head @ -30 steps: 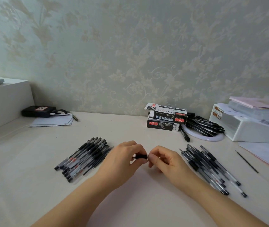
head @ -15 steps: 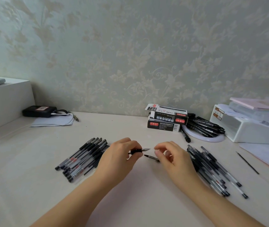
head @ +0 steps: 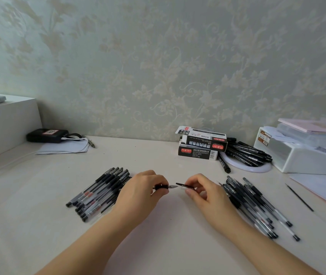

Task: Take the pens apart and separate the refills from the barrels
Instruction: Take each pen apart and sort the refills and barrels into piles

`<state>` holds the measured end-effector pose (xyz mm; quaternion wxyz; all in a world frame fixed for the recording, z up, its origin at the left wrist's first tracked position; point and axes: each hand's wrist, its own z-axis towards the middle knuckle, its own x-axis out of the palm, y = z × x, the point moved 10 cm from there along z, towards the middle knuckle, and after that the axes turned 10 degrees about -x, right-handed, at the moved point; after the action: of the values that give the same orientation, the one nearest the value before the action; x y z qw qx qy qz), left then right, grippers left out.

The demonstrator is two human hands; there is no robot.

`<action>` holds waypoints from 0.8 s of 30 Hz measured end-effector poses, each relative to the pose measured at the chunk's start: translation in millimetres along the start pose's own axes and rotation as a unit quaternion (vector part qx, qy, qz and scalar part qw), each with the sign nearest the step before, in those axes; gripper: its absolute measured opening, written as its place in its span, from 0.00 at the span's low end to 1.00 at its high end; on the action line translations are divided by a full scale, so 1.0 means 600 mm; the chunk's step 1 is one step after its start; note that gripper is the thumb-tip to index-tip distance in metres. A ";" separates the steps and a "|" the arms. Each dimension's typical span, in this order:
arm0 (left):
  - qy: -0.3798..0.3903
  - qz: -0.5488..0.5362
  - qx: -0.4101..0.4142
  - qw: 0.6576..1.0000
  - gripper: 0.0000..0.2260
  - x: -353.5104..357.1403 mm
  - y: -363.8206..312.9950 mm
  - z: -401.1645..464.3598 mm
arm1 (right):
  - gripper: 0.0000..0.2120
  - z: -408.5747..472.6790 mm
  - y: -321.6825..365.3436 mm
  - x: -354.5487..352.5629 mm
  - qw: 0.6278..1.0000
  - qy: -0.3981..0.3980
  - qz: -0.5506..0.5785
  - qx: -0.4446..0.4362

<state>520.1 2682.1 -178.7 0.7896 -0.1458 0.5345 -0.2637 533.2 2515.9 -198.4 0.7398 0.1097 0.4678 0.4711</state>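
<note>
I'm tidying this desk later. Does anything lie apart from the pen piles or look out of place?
Yes: one thin black refill lies alone right of the right pile, beside the papers. A black marker has also strayed off the white ring beside the boxes.

The wall [head: 158, 56] is pale grey-green with a cream leaf-and-scroll pattern, and below it the table [head: 158, 245] is plain off-white. Just right of the black, red-labelled boxes [head: 200, 147] black pens [head: 247, 153] lie on a white ring [head: 265, 169]. Nearer than the boxes, both pen piles [head: 98, 193] are clear with black ends.
</note>
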 end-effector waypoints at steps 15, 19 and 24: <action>0.034 -0.025 0.064 0.997 0.10 0.010 -0.027 -0.004 | 0.06 -0.004 0.012 0.013 0.994 0.039 0.102 0.012; 0.031 -0.054 0.057 0.996 0.10 0.008 -0.030 -0.004 | 0.06 -0.006 0.003 0.016 0.987 0.041 0.151 0.043; 0.021 -0.062 0.058 0.996 0.09 0.002 -0.034 -0.003 | 0.07 -0.004 0.000 0.018 0.983 0.036 0.174 0.051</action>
<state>513.5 2664.6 -170.0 0.7676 -0.1268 0.5247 -0.3455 532.3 2524.1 -206.1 0.6224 0.2094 0.4915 0.5720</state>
